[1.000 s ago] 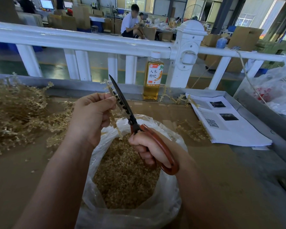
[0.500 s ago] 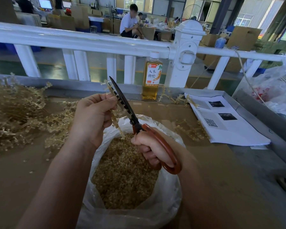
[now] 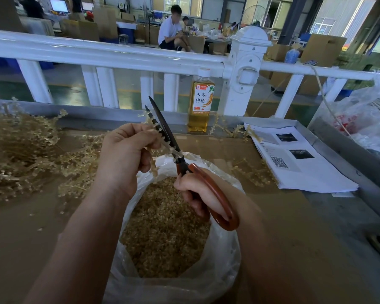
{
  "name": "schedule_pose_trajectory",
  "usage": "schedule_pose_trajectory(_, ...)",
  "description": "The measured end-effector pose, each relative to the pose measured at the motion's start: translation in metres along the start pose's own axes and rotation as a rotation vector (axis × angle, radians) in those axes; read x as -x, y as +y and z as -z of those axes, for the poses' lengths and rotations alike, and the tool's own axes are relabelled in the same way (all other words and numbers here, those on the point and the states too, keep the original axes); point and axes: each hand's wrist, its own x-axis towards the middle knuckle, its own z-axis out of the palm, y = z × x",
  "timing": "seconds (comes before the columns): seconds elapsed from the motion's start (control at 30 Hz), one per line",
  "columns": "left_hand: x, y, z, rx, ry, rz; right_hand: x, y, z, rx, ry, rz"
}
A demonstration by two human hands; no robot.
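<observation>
My left hand (image 3: 125,154) pinches a pale plastic sprue strip (image 3: 157,133) lined with small nubs and holds it upright above the bag. My right hand (image 3: 203,194) grips the red-brown handles of black scissors (image 3: 165,128), whose slightly parted blades point up and straddle the strip. Below both hands stands a clear plastic bag (image 3: 224,255) filled with small golden cut pieces (image 3: 165,229).
A heap of golden sprue branches (image 3: 20,154) covers the left of the brown cardboard table top (image 3: 294,227). A bottle of yellow drink (image 3: 201,102) stands by the white railing (image 3: 119,55). Printed papers (image 3: 298,163) lie at right, with a plastic bag (image 3: 364,119) beyond.
The scissors' blades have parted slightly along the strip. Both hands have stayed over the bag and shifted only a little.
</observation>
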Motion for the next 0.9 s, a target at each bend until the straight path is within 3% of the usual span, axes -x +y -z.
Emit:
schedule_pose_trajectory(0.2,0.002,0.003,0.000,-0.033,0.028,0.002,0.000,0.008,-0.004,0.081,0.014,0.055)
schedule_pose_trajectory(0.73,0.002,0.006,-0.001,-0.012,-0.079,0.090,0.007,0.008,0.001,0.090,0.025,0.109)
schedule_pose_trajectory(0.9,0.002,0.007,0.000,0.040,-0.132,0.110,0.004,0.001,0.004,-0.072,-0.105,0.104)
